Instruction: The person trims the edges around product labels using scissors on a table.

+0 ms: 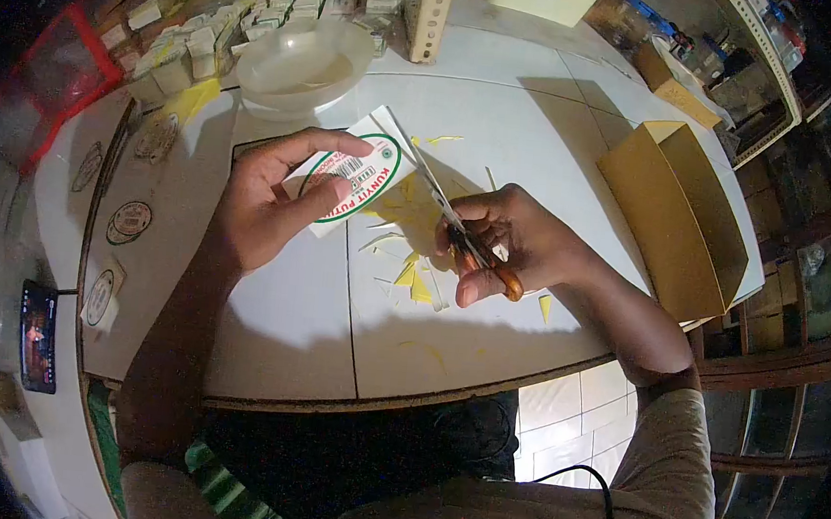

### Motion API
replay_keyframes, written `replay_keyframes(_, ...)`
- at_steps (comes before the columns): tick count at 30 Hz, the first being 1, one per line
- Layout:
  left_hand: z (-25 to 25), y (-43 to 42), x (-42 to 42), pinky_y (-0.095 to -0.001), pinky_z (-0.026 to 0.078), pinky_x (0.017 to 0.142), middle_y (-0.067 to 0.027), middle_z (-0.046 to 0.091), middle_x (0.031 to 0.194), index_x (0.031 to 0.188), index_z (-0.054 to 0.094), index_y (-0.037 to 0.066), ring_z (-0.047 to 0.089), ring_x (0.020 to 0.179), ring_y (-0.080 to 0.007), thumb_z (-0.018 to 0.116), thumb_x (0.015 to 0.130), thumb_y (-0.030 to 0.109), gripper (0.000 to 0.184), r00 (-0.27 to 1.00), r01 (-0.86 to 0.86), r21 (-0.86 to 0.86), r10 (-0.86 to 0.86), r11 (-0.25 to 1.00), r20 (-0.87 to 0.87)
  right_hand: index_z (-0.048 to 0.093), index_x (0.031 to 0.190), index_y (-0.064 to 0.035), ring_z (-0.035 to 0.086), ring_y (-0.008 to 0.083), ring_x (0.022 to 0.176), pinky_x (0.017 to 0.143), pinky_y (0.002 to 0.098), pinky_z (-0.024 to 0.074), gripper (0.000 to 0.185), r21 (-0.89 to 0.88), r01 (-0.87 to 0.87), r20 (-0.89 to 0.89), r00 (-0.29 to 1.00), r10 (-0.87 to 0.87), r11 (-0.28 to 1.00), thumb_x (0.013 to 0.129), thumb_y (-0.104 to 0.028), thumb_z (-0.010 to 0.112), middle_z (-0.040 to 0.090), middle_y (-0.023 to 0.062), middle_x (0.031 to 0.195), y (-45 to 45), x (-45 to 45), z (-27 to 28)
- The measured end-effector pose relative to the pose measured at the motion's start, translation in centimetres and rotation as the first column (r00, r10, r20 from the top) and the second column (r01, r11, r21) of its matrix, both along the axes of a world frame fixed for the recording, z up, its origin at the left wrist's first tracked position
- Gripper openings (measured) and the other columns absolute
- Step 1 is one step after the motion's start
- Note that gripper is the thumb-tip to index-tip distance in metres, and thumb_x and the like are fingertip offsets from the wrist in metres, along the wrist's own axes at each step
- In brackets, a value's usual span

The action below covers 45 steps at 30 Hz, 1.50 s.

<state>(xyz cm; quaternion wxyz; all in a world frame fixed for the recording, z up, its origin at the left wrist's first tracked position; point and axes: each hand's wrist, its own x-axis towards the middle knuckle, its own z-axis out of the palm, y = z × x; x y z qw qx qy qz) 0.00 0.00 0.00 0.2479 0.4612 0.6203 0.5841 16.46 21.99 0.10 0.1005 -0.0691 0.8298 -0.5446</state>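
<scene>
Pinched between the thumb and fingers of my left hand (289,186) is a white label stack (336,219) printed with a green oval and red lettering. My right hand (510,243) is closed round the orange handles of a pair of scissors (448,218). Their blades point up and left, along the right edge of the labels. Below and between my hands, yellow and white paper scraps (418,284) lie scattered on the white tiled table (282,347).
A pale round bowl (304,60) stands behind my left hand, near stacked labels (279,5). An open cardboard box (668,211) is at the right. Loose oval labels (128,222) and a phone (38,337) lie at the left. A metal post (432,12) rises at the back.
</scene>
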Motion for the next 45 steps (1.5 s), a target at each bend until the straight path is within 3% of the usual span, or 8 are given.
replay_keyframes(5, 0.3, -0.2, 0.5, -0.0225, 0.047, 0.084, -0.0058, 0.06, 0.109, 0.113, 0.059, 0.001, 0.056, 0.096, -0.0082, 0.057, 0.086, 0.001, 0.027, 0.999, -0.006, 0.0, 0.006, 1.0, 0.04, 0.06, 0.089, 0.0001, 0.057, 0.0075, 0.062, 0.057, 0.0223, 0.0436, 0.052, 0.065, 0.025, 0.011, 1.0, -0.026, 0.998, 0.059, -0.029, 0.09, 0.058, 0.0016, 0.066, -0.1, 0.0, 0.1)
replay_keyframes(11, -0.1, 0.0, 0.3, -0.0198, 0.043, 0.081, -0.0022, 0.06, 0.11, 0.114, 0.059, 0.002, 0.055, 0.093, -0.006, 0.061, 0.083, 0.009, 0.032, 1.0, -0.017, 0.017, 0.017, 1.0, -0.005, 0.06, 0.088, 0.0, 0.055, 0.0074, 0.061, 0.057, 0.0224, 0.0435, 0.052, 0.022, 0.021, 0.03, 0.999, -0.022, 1.0, 0.059, -0.031, 0.09, 0.057, 0.0015, 0.066, 0.0, -0.1, -0.1)
replay_keyframes(20, -0.4, 0.1, 0.2, -0.0231, 0.047, 0.082, -0.006, 0.062, 0.107, 0.112, 0.06, 0.001, 0.055, 0.095, -0.008, 0.057, 0.086, 0.002, 0.026, 1.0, 0.0, 0.072, 0.001, 0.997, -0.02, 0.06, 0.088, -0.0009, 0.053, 0.0068, 0.06, 0.056, 0.0225, 0.0416, 0.052, 0.011, 0.023, -0.046, 0.999, -0.023, 1.0, 0.059, -0.033, 0.089, 0.055, 0.0002, 0.065, 0.1, -0.1, -0.5)
replay_keyframes(33, -0.4, 0.1, 0.0, -0.0236, 0.047, 0.085, -0.0068, 0.062, 0.11, 0.112, 0.06, 0.001, 0.056, 0.097, -0.0093, 0.057, 0.086, 0.001, 0.026, 1.0, -0.007, 0.078, 0.007, 0.997, -0.007, 0.06, 0.085, -0.0027, 0.052, 0.0052, 0.06, 0.054, 0.0212, 0.0397, 0.046, 0.045, 0.055, 0.053, 0.997, -0.057, 0.997, 0.06, -0.028, 0.09, 0.055, -0.0008, 0.064, -0.3, 0.0, 0.0)
replay_keyframes(35, -0.5, 0.1, -0.2, -0.0196, 0.043, 0.08, -0.0033, 0.06, 0.111, 0.114, 0.058, 0.003, 0.055, 0.093, -0.0059, 0.062, 0.083, 0.008, 0.032, 1.0, -0.006, 0.034, 0.006, 0.999, 0.006, 0.058, 0.08, -0.0031, 0.052, 0.0052, 0.05, 0.048, 0.022, 0.0381, 0.039, 0.035, 0.024, -0.071, 0.997, -0.022, 0.999, 0.066, -0.028, 0.085, 0.054, -0.0007, 0.055, -0.4, 0.0, -0.2)
replay_keyframes(39, -0.5, 0.0, -0.3, -0.0205, 0.043, 0.081, -0.0037, 0.06, 0.111, 0.114, 0.058, 0.003, 0.055, 0.095, -0.007, 0.062, 0.083, 0.009, 0.032, 1.0, 0.006, 0.032, -0.007, 0.999, 0.026, 0.057, 0.079, -0.0029, 0.052, 0.005, 0.049, 0.047, 0.0218, 0.0384, 0.037, 0.061, 0.022, -0.09, 0.996, -0.017, 0.998, 0.066, -0.024, 0.085, 0.055, -0.0007, 0.055, -0.7, 0.0, 0.4)
replay_keyframes(41, -0.5, 0.1, -0.3, -0.0216, 0.044, 0.082, -0.0042, 0.06, 0.111, 0.114, 0.057, 0.003, 0.056, 0.096, -0.0079, 0.062, 0.083, 0.01, 0.033, 0.999, -0.011, 0.023, 0.01, 1.0, 0.036, 0.057, 0.078, -0.0028, 0.053, 0.0053, 0.049, 0.046, 0.0221, 0.0388, 0.036, 0.002, 0.079, 0.067, 0.995, -0.079, 0.997, 0.066, -0.022, 0.085, 0.055, -0.0005, 0.055, -1.1, 0.1, 1.1)
replay_keyframes(45, -0.2, 0.0, -0.2, -0.0223, 0.044, 0.083, -0.0044, 0.06, 0.111, 0.114, 0.057, 0.003, 0.056, 0.097, -0.0085, 0.062, 0.083, 0.011, 0.033, 0.999, -0.013, 0.017, 0.012, 1.0, 0.046, 0.056, 0.078, -0.0028, 0.054, 0.0055, 0.049, 0.046, 0.0226, 0.0393, 0.036, 0.001, 0.086, 0.072, 0.994, -0.086, 0.996, 0.066, -0.022, 0.085, 0.056, -0.0003, 0.055, -1.2, 0.1, 1.2)
